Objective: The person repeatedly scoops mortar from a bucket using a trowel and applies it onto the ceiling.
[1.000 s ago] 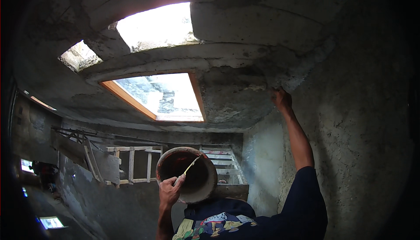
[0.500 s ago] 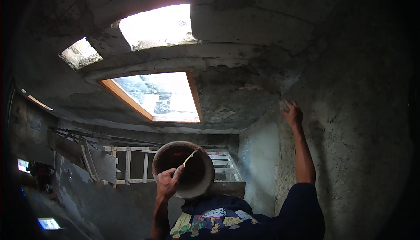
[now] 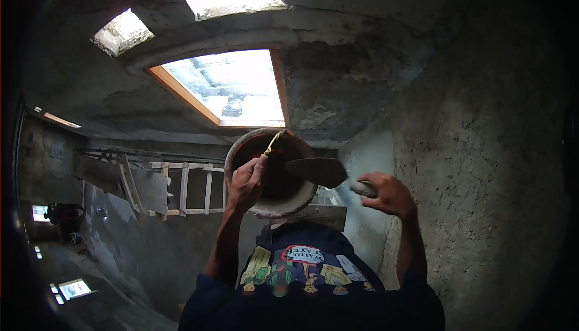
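Note:
A round bucket (image 3: 294, 205) with a pale, crusted rim and a dark inside is in front of my chest. My left hand (image 3: 246, 185) is closed on its yellow cord handle (image 3: 273, 143), over the left part of the opening. To the right, my right hand (image 3: 391, 194) grips the light handle of a trowel (image 3: 321, 171). The trowel's dark pointed blade reaches left over the bucket's mouth. What lies inside the bucket is too dark to make out.
A rough plastered wall (image 3: 464, 180) rises close on my right. Ahead is a wood-framed window (image 3: 232, 86), with two bright openings above it. Wooden ladder-like framing (image 3: 196, 189) and boards (image 3: 148, 189) stand to the left, behind the bucket.
My right hand has come down from the wall's upper corner to the bucket, and the trowel blade now shows over it. The view has tilted downward. My left hand keeps the cord.

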`<state>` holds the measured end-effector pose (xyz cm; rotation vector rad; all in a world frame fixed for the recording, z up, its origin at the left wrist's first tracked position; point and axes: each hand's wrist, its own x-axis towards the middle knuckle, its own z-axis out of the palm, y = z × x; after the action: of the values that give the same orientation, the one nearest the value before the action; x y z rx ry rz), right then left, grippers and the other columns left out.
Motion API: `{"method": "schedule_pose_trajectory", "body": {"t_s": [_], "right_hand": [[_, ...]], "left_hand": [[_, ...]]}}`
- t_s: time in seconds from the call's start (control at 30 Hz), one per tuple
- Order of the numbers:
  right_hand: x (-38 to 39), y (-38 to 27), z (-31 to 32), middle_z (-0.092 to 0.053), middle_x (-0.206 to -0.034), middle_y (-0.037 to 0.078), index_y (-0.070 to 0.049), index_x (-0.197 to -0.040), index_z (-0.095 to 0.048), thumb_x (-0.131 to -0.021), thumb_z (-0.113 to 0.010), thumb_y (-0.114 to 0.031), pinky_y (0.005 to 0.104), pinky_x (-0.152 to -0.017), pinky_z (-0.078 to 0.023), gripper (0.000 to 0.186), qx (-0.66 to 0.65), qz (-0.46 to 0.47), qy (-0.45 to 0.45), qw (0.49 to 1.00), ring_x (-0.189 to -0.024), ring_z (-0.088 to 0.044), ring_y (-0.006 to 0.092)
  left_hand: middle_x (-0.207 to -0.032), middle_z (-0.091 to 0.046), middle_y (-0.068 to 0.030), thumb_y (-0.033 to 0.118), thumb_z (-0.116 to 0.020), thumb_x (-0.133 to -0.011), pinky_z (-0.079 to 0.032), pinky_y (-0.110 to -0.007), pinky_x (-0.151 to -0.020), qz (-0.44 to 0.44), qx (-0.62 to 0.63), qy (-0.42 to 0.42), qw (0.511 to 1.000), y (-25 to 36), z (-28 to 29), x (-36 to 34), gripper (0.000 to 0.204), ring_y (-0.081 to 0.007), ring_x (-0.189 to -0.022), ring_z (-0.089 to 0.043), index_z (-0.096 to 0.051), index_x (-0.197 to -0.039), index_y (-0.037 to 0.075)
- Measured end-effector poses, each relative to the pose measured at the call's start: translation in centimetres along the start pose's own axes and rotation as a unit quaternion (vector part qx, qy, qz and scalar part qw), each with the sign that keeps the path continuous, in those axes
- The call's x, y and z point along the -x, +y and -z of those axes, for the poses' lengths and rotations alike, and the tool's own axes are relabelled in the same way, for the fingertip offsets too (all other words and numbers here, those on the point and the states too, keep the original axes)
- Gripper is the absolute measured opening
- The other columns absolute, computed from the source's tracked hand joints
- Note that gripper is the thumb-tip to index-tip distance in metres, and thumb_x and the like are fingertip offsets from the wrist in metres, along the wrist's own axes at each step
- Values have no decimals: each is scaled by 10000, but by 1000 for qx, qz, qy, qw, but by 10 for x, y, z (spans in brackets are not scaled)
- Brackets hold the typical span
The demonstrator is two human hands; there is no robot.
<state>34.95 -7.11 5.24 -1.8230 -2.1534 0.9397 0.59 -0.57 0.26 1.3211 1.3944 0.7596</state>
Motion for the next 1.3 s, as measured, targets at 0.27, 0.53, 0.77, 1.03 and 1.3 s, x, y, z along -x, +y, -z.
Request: {"method": "schedule_pose_trajectory", "body": {"t_s": [0.27,0.53,0.77,1.03,1.3], "right_hand": [[-84,-74,-135,-638,-1018,174,-57,-1074,-624,-861,-605,-139,407,-739,-562,229,258,-79,-26,962,-887,-692,318],[-110,-66,-180,-651,-978,185,10,-976,-644,-866,-554,-86,355,-661,-584,171,285,-89,27,954,-821,-711,301],[-94,-71,-169,-657,-978,178,-14,-930,-697,-852,-556,-94,360,-660,-566,180,256,63,-19,964,-806,-709,279],[-80,-104,-106,-644,-1045,118,-69,-992,-724,-852,-601,-139,388,-815,-499,200,343,9,-95,934,-1021,-625,279],[-60,-135,-138,-597,-846,209,74,-873,-698,-776,-569,-260,403,-635,-474,370,492,125,107,855,-786,-587,302]], "left_hand": [[-590,-404,-45,355,-450,-1032,-337,-310,-506,-28,26,-10,999,8,-7,10,454,-91,-571,-377,-496,-771,-13],[-564,-426,7,326,-481,-1024,-312,-296,-472,-18,59,-84,995,35,-7,14,435,-59,-537,-361,-530,-750,-9],[-556,-405,-14,326,-499,-1015,-308,-313,-482,-107,-37,-86,990,45,-6,6,429,-79,-538,-352,-555,-743,-1],[-579,-385,99,356,-503,-1023,-229,-199,-433,26,131,-130,983,56,-3,5,394,12,-508,-331,-602,-778,64],[-551,-329,101,353,-495,-1024,-199,-202,-363,20,187,-155,970,72,-23,-9,412,2,-407,-288,-469,-675,137]]}}
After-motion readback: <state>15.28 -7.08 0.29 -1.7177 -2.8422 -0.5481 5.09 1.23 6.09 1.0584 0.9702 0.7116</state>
